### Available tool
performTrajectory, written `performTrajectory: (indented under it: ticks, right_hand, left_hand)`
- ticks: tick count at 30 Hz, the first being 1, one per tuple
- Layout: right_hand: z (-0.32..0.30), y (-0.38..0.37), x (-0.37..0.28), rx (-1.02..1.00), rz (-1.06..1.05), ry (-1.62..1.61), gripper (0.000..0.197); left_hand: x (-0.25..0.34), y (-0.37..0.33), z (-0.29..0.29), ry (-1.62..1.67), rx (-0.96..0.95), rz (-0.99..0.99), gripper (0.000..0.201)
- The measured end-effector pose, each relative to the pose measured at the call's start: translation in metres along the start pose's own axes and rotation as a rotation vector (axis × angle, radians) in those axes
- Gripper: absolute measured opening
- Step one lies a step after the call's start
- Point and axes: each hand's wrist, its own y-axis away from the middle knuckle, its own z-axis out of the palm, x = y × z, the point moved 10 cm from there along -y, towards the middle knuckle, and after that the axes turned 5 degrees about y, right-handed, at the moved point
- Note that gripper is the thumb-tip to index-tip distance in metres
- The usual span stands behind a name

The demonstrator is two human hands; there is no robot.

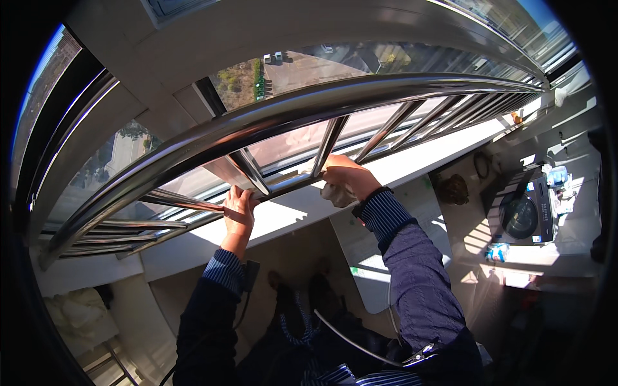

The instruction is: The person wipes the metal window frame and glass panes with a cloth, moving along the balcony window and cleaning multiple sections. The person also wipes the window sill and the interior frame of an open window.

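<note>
A shiny metal window railing [283, 106] curves across the view, its upright bars running down to a lower rail [293, 187] above a white sill. My left hand [239, 209] is closed on the lower rail, its fingertips over it beside the foot of a bar. To the right, my right hand [351, 177] reaches to the lower rail next to another upright bar. Its fingers are closed on a crumpled whitish cloth [336, 194], which hangs below the palm. The bar and the hand itself hide some of the right fingertips.
The white sill [405, 154] runs beneath the railing, with window panes behind it. A white board-like panel [380, 283] stands below my right forearm. Further right are a dark-fronted washing machine [523, 213] and a brown bundle [453, 190]. Pale fabric [77, 312] lies at lower left.
</note>
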Motion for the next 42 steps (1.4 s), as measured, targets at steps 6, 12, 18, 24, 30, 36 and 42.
performTrajectory:
  ticks: [6, 12, 18, 24, 30, 36, 42]
  right_hand:
    - [-0.003, 0.009, 0.01, -0.093, 0.469, 0.098, 0.017]
    - [0.016, 0.048, 0.001, 0.57, -0.291, 0.624, 0.051]
    - [0.013, 0.108, 0.023, 0.756, -0.198, 0.489, 0.043]
    - [-0.038, 0.027, 0.017, 0.551, 0.05, 0.732, 0.049]
    - [0.013, 0.082, 0.017, 0.558, -0.025, 0.578, 0.054]
    - [0.03, 0.079, 0.014, 0.782, -0.088, 0.346, 0.054]
    - [0.111, 0.066, -0.002, 0.55, -0.121, 0.515, 0.063]
  left_hand:
    - [0.001, -0.001, 0.0, -0.004, -0.004, 0.011, 0.028]
    - [0.004, 0.002, -0.004, 0.027, 0.005, 0.001, 0.026]
    - [0.006, 0.0, -0.005, 0.014, 0.021, 0.049, 0.027]
    - [0.007, 0.001, -0.005, 0.005, 0.015, 0.005, 0.027]
    - [0.001, 0.001, -0.003, 0.033, -0.002, -0.02, 0.026]
    - [0.0, 0.002, 0.002, -0.005, -0.019, -0.013, 0.029]
    - [0.008, 0.002, -0.005, 0.017, -0.042, -0.029, 0.031]
